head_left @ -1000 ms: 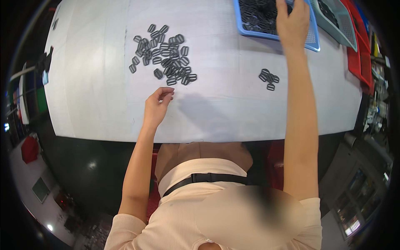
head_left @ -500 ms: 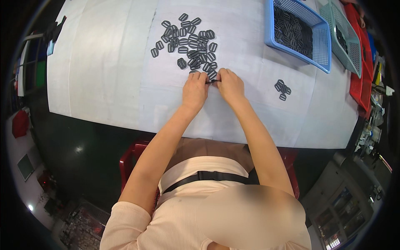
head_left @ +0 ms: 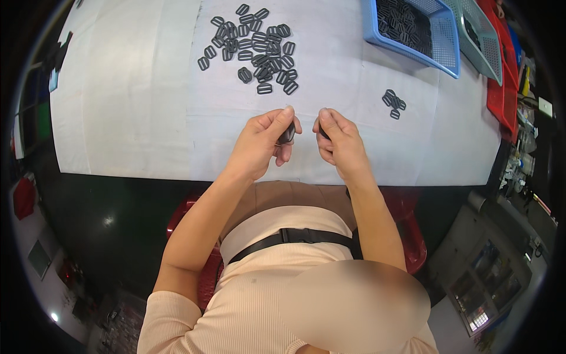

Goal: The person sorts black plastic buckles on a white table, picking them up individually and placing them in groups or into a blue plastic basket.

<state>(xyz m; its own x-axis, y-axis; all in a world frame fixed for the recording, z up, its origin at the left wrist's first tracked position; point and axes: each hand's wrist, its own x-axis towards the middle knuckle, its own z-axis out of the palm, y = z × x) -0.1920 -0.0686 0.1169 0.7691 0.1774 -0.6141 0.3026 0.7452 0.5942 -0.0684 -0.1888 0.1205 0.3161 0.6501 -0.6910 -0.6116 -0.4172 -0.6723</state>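
Buckles point(head_left: 253, 50), flat black slotted pieces, lay heaped on the white table point(head_left: 135, 106) beyond both hands; a small cluster point(head_left: 394, 102) sat right, near a blue mesh basket point(head_left: 439, 56). Left hand point(head_left: 259, 144) pinched one dark buckle point(head_left: 287, 133) above the table edge. Right hand point(head_left: 341, 144) closed on another piece point(head_left: 323, 133), mostly hidden.
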